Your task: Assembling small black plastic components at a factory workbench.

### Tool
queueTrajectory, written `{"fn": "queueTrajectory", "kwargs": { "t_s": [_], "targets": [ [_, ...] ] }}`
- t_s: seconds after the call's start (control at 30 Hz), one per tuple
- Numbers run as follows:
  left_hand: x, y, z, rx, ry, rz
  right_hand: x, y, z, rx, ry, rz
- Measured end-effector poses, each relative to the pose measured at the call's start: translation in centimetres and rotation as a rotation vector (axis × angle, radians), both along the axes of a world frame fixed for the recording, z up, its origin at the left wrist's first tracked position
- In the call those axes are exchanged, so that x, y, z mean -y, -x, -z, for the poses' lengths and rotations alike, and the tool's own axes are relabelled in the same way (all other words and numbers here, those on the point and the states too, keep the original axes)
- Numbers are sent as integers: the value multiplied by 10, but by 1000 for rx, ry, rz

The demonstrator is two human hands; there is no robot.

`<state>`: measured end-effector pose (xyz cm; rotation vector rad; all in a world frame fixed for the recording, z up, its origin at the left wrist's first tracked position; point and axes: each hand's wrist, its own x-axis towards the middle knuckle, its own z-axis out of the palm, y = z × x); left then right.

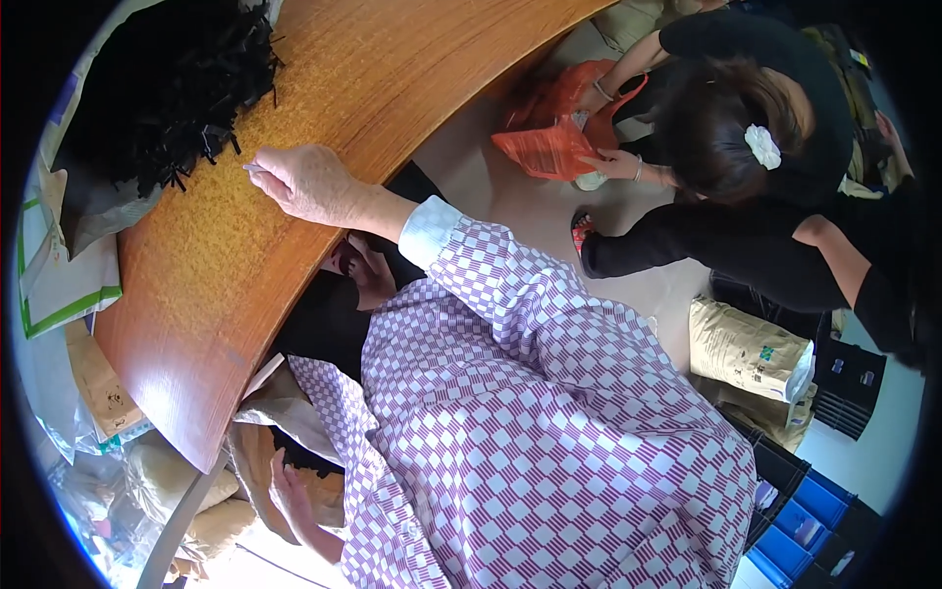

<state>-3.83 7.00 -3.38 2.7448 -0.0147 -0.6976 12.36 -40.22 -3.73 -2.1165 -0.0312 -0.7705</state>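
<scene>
On the wooden table, my right hand (312,183) is closed in a pinch beside a large heap of short black strips (186,108). A small greyish tip shows at its thumb and forefinger; what it belongs to is too small to tell. Lower down, my left hand (291,496) has its fingers stretched out at the mouth of an open brown paper sack (257,471), below the table edge. Dark material shows inside that sack. Nothing is visible in the left hand.
The table (285,245) curves along its near edge. Cartons and a white-and-green box (69,270) stand at its left. To the right, a co-worker crouches, hands at a red plastic bag (549,128). A paper sack (751,348) and blue bins (800,525) lie beyond.
</scene>
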Motion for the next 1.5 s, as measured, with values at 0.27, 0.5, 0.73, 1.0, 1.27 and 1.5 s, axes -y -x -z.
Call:
{"fn": "queueTrajectory", "kwargs": {
  "t_s": [0.27, 0.5, 0.73, 1.0, 1.27, 1.5],
  "targets": [
    [-2, -4, 16, 101, -404, 130, 1, -4, 4, 15, -95, -26],
    [184, -53, -90, -42, 785, 6, 2, 0, 1, 12, -116, -19],
    [345, 2, -161, -1534, 2035, 92, 4, 6, 0, -26, -147, -38],
    [380, 63, -245, -2022, 2699, -1155, 1, 5, 6, 16, -123, -2],
    [390, 31, -233, -2004, 2557, -786, 3, 0, 8, 17, -132, 4],
    [398, 21, -206, -1849, 2580, -94, 2, 3, 3, 11, -128, -8]
  ]
}}
